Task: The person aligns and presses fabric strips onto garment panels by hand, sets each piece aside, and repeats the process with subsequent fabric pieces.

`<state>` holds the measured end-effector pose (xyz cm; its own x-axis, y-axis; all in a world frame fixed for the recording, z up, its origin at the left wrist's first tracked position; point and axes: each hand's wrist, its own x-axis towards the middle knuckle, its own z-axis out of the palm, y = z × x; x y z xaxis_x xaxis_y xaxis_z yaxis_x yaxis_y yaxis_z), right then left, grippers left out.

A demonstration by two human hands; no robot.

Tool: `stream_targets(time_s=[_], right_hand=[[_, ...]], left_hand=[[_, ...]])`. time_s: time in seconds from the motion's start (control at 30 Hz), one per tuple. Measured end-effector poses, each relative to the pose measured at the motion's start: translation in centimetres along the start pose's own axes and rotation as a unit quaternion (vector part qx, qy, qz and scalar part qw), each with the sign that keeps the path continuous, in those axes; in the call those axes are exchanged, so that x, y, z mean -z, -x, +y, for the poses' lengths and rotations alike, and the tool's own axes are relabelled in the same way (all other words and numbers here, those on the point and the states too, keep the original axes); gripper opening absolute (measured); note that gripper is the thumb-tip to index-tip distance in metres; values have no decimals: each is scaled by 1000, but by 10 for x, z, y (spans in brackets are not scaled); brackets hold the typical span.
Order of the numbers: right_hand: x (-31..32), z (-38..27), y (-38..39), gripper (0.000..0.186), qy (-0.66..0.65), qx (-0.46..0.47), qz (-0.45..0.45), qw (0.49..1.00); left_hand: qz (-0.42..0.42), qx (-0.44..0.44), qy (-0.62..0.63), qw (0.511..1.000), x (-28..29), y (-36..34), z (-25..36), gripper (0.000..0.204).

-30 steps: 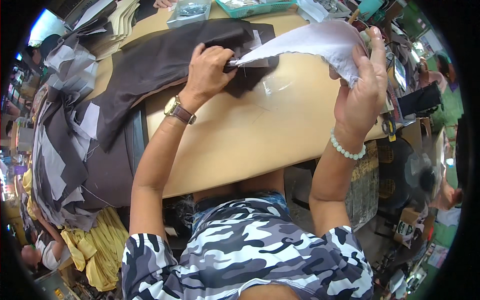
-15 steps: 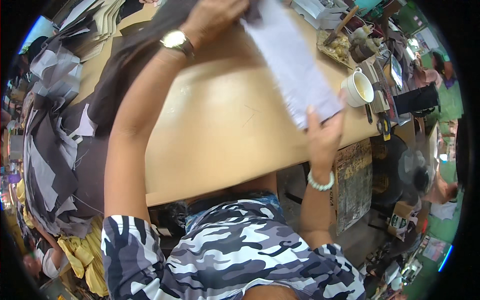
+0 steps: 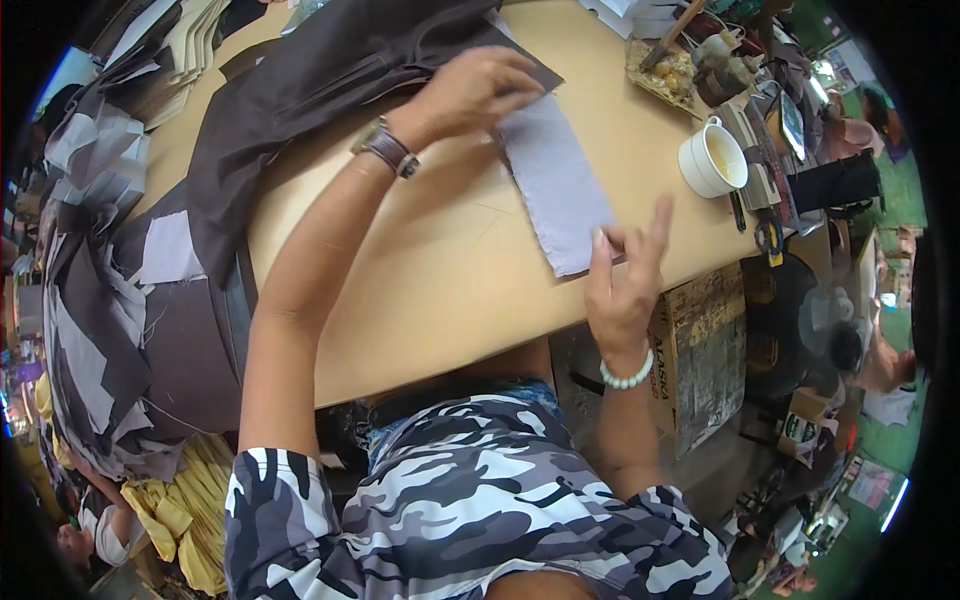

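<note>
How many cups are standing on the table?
1: a white cup with pale liquid stands near the table's right edge, beyond the right hand. Others may hide in the clutter behind it.

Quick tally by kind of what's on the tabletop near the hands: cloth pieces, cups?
Pale cloth strip: 1
Dark brown cloth: 1
White cup: 1
Total: 3

Hidden and cut-off parts

Your left hand [image 3: 478,92] covers the far end of the pale cloth strip [image 3: 556,187]; the dark brown fabric [image 3: 330,75] runs past the far edge, and the cluttered tray [image 3: 668,72] holds things too small to identify.
</note>
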<state>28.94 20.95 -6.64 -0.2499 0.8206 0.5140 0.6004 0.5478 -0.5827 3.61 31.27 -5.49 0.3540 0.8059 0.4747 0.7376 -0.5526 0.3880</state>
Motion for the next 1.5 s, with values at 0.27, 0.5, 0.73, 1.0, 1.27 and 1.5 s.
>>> stream_targets(time_s=[0.27,0.5,0.73,1.0,1.27,1.5], right_hand=[[-16,14,15,65,-42,34,-176,983],[3,6,50,60,2,116,-142,983],[64,59,-30,51,142,126,14,982],[95,141,-131,67,394,-35,-189,898],[116,141,-139,51,364,21,-78,928],[119,119,-110,22,432,80,-123,890]], left_hand=[[-51,129,-245,960,-10,32,-25,31],[-1,166,-183,969,-13,44,-19,32],[34,246,-111,962,-15,49,-26,36],[49,265,-85,959,-19,44,-25,37],[60,260,-66,962,-18,45,-22,36],[78,222,-99,967,-21,46,-26,43]])
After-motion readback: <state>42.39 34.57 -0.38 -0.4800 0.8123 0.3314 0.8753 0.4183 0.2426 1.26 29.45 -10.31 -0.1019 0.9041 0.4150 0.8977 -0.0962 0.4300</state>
